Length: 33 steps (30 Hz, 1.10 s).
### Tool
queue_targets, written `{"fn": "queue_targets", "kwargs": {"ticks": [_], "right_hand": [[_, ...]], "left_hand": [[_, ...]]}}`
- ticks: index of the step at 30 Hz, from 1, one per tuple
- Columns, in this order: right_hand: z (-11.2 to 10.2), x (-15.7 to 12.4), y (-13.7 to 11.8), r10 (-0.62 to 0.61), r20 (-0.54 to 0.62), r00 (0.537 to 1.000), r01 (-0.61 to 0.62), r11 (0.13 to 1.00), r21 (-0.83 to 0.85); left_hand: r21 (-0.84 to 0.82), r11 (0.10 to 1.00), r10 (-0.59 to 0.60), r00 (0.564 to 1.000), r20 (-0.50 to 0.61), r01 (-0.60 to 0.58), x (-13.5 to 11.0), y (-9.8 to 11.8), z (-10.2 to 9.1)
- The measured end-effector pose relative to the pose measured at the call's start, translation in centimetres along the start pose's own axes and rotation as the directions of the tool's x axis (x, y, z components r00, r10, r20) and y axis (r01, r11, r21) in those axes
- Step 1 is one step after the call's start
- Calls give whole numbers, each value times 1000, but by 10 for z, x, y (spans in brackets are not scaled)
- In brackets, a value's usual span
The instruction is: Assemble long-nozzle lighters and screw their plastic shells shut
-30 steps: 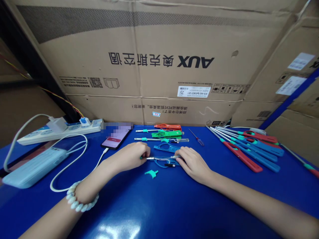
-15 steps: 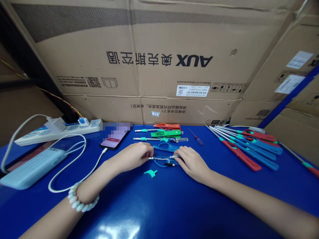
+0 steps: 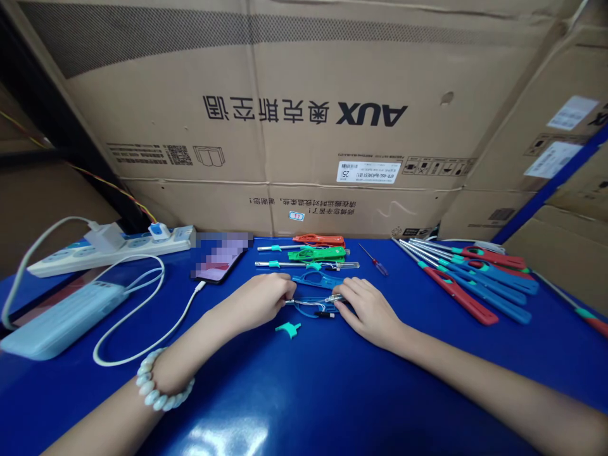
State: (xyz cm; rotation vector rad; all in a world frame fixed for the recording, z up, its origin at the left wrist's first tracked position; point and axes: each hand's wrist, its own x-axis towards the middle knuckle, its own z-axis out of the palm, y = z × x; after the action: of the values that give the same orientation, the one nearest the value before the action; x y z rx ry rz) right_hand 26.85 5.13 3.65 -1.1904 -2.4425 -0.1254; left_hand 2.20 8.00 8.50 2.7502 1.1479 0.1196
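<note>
My left hand (image 3: 270, 297) is closed in a pinch on the metal tube of an opened lighter; most of the tube is hidden under the hand. My right hand (image 3: 365, 311) has its fingers curled over the other end, on the clear fuel tank (image 3: 334, 297). Between them lies the blue half-shell (image 3: 308, 309), with white wires and a black igniter piece (image 3: 325, 315) at its near edge. A second blue half-shell (image 3: 318, 279) lies just beyond. Nearer to me, a loose teal trigger (image 3: 288, 329) rests on the table.
Behind are green (image 3: 316, 254) and orange (image 3: 318, 240) lighter shells and metal tubes (image 3: 278, 264). A screwdriver (image 3: 375, 262) and a fan of long lighters (image 3: 479, 278) lie right. Left are a phone (image 3: 221, 263), power bank (image 3: 61, 323) and power strip (image 3: 142, 244). Cardboard (image 3: 285, 145) walls the back.
My left hand has shifted very slightly to the right, with its wrist and bracelet. My right hand stays almost where it was, and the parts between them look much the same.
</note>
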Motion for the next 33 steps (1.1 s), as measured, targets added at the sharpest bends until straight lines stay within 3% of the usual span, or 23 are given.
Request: {"fn": "queue_targets", "kwargs": {"ticks": [18,33], "right_hand": [[-1,-4,-1,-55,-115,992,46,996,-78],[0,-4,-1,-51,-138,989,39,995,-86]], "left_hand": [[36,999,25,1000,0,-25,-3,-4,0],[69,996,63,998,-24,-61,-3,-3,0]]}}
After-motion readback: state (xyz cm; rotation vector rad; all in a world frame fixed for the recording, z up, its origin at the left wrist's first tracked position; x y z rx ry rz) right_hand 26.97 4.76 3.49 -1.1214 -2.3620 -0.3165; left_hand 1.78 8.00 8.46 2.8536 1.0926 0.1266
